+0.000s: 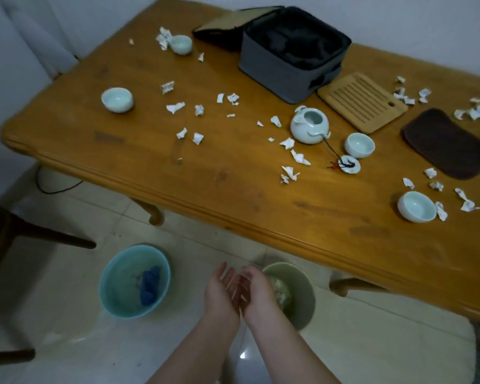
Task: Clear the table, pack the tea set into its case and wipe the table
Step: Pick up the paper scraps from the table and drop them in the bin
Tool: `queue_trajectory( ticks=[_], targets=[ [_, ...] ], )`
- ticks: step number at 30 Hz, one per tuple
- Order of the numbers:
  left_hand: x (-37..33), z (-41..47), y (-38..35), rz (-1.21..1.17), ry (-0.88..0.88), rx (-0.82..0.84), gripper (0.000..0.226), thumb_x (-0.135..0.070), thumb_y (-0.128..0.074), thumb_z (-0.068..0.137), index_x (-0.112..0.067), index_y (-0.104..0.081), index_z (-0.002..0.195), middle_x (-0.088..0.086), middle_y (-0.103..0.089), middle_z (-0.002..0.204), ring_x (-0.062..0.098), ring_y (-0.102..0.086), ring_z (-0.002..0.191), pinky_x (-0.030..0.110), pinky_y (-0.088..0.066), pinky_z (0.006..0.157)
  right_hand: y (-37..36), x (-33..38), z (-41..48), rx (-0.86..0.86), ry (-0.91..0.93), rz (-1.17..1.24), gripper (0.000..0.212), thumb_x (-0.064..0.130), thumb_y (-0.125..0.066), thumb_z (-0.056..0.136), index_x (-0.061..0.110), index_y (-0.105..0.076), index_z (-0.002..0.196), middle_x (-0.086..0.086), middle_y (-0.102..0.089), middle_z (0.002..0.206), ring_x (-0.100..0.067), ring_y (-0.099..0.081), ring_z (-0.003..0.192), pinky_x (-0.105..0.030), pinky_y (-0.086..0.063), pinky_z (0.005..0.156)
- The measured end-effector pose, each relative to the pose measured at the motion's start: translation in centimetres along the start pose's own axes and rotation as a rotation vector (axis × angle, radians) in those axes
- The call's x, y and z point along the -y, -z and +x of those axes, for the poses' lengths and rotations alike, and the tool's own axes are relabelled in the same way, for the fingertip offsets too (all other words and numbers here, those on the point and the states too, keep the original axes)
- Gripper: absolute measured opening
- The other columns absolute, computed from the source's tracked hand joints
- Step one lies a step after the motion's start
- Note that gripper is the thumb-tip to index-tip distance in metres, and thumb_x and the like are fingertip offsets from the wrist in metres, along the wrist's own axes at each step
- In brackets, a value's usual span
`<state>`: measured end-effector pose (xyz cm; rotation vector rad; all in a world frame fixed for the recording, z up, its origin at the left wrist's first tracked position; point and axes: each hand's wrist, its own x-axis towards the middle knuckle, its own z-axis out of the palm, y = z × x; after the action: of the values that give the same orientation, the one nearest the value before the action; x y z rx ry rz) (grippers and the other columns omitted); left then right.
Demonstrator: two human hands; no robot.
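Hands: left hand (pixel 222 289) and right hand (pixel 257 291), spread, palms brushing together just beside green bin (pixel 302 295), apparently shedding paper scraps (pixel 281 292).

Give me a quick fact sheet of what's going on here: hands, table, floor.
hands: left hand and right hand open, together over green bowl on floor
table: paper scraps scattered
tea set: teapot, lid off beside it, four cups, one near front edge
case: open, nothing packed
blue bowl: holds blue cloth
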<state>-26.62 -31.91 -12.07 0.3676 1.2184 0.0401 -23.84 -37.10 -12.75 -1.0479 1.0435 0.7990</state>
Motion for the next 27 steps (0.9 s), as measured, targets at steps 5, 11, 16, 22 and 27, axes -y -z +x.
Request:
queue_trajectory(
  ticks=[5, 11, 16, 22, 27],
  targets=[
    [-5.6, -3.0, 1.7, -0.023, -0.046, 0.022, 0.032, -0.016, -0.043, 0.099, -0.007, -0.055, 0.127, 0.017, -0.055, 0.129, 0.031, -0.054, 0.121, 0.04, -0.038, 0.109, -4.4, -1.1, -4.0, 0.084, 0.075, -0.198, 0.013, 0.013, -0.058, 0.091, 0.011, -0.063, 0.079, -0.006, -0.059, 0.067, -0.018, -0.056, 0.064, -0.027, -0.044, 0.055],
    [-12.2, -5.9, 0.2, -0.047, -0.171, 0.087, 0.025, -0.013, -0.045, 0.098, -0.004, -0.059, 0.117, 0.016, -0.063, 0.104, 0.025, -0.061, 0.089, 0.034, -0.049, 0.08, -9.2, 1.4, -8.7, 0.303, 0.219, -0.324, 0.016, 0.009, -0.051, 0.096, 0.009, -0.067, 0.097, -0.007, -0.067, 0.082, -0.017, -0.062, 0.074, -0.024, -0.048, 0.058],
    [-14.8, -6.1, -2.3, -0.01, -0.195, 0.146, 0.024, -0.013, -0.047, 0.097, -0.004, -0.061, 0.116, 0.018, -0.065, 0.104, 0.028, -0.064, 0.094, 0.035, -0.052, 0.084, -10.9, 4.5, -9.6, 0.357, 0.353, -0.391, 0.019, 0.007, -0.05, 0.097, 0.008, -0.068, 0.102, -0.012, -0.07, 0.098, -0.021, -0.065, 0.086, -0.028, -0.052, 0.069],
    [-19.1, -6.3, -8.5, 0.029, -0.232, 0.128, 0.021, -0.015, -0.049, 0.095, -0.01, -0.066, 0.107, 0.009, -0.066, 0.094, 0.023, -0.063, 0.084, 0.035, -0.052, 0.078, -14.0, 11.1, -10.2, 0.46, 0.413, -0.357, 0.02, 0.008, -0.048, 0.098, 0.008, -0.065, 0.108, -0.011, -0.069, 0.099, -0.021, -0.066, 0.091, -0.033, -0.055, 0.081],
    [-22.7, -5.2, -13.2, 0.245, -0.344, 0.077, 0.019, -0.02, -0.048, 0.098, -0.014, -0.066, 0.105, 0.006, -0.067, 0.102, 0.022, -0.062, 0.096, 0.038, -0.05, 0.09, -16.1, 17.2, -8.8, 0.341, 0.581, -0.532, 0.018, 0.015, -0.051, 0.098, 0.02, -0.066, 0.107, -0.003, -0.068, 0.109, -0.018, -0.063, 0.105, -0.036, -0.053, 0.092]
  ],
)
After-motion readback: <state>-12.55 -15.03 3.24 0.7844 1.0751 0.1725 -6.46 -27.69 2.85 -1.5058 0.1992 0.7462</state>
